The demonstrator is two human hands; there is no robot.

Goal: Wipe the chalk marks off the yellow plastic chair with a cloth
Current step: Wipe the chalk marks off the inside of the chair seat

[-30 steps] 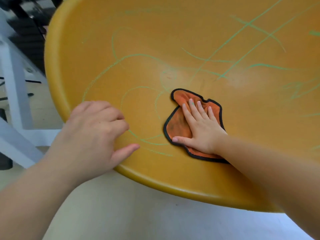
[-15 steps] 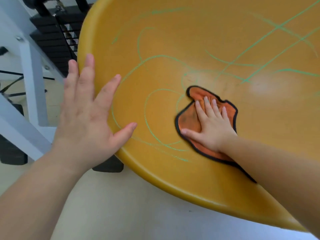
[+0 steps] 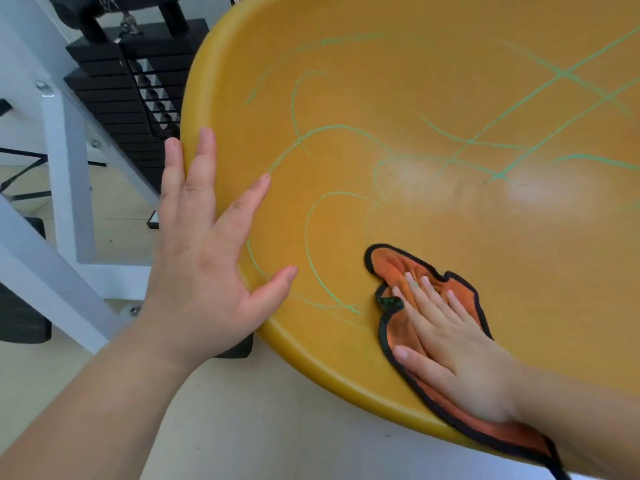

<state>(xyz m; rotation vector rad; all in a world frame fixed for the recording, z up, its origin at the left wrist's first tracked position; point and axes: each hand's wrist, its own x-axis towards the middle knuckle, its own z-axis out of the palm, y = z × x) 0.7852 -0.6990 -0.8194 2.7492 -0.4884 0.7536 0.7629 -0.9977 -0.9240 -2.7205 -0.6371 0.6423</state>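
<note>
The yellow plastic chair (image 3: 433, 81) fills most of the view, its seat tilted toward me. Green chalk marks (image 3: 311, 237) curl over the left part of the seat, and straight crossing lines run at the upper right. My right hand (image 3: 450, 348) lies flat on an orange cloth (image 3: 388, 265) with a black hem, pressing it onto the seat near the front rim; the cloth's tail hangs over that rim. My left hand (image 3: 204, 258) rests on the chair's left rim with fingers spread, thumb and forefinger on the seat.
A white metal frame (image 3: 65, 188) with bolts stands to the left. Behind it sits a black stack of weight plates (image 3: 128, 95). A black foot (image 3: 20, 323) rests on the pale floor (image 3: 242, 427) below the chair.
My left hand opened from a curled grip on the rim to a flat, spread hold. My right hand slid the cloth toward the front rim. The view shifted, showing more of the frame.
</note>
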